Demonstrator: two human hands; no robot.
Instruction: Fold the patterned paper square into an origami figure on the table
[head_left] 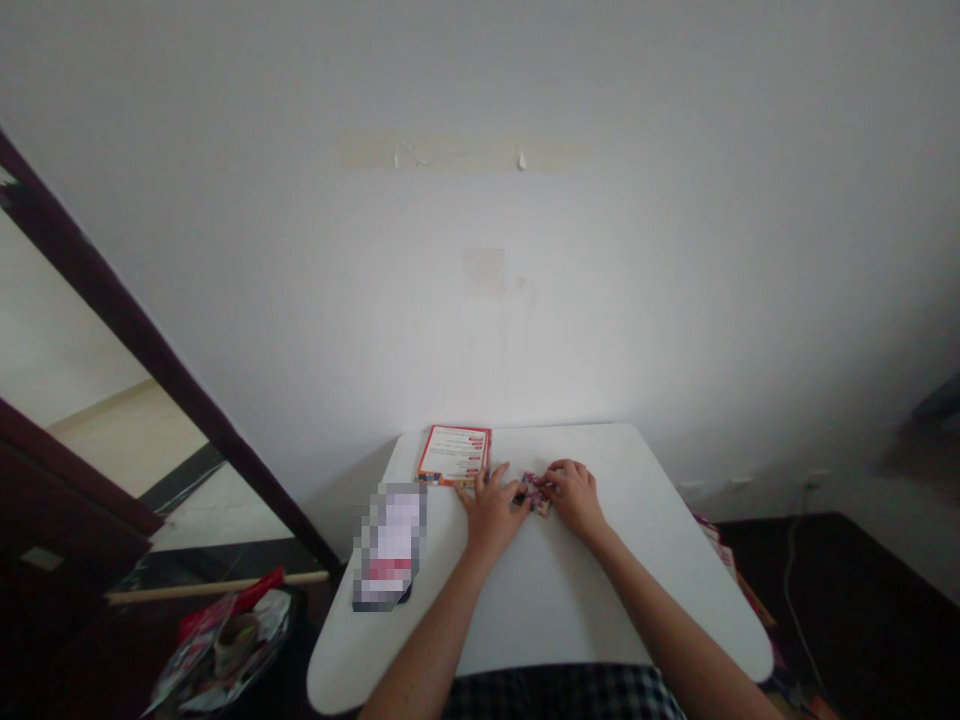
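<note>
Both my hands rest on a white table [637, 560] near its far edge. My left hand [491, 510] lies with fingers spread and its fingertips touch a small pink and purple object [533, 493], too small to name. My right hand [574, 495] has its fingers curled and pinched on the same small object from the right. Just left of my left hand an orange-bordered printed card [454, 453] lies flat.
A blurred rectangular item [390, 545] lies at the table's left edge. A white wall stands right behind the table. On the floor at the left sit a red and silver bag [225, 640] and a wooden stick [217, 587]. A cable [791, 590] runs along the dark floor on the right.
</note>
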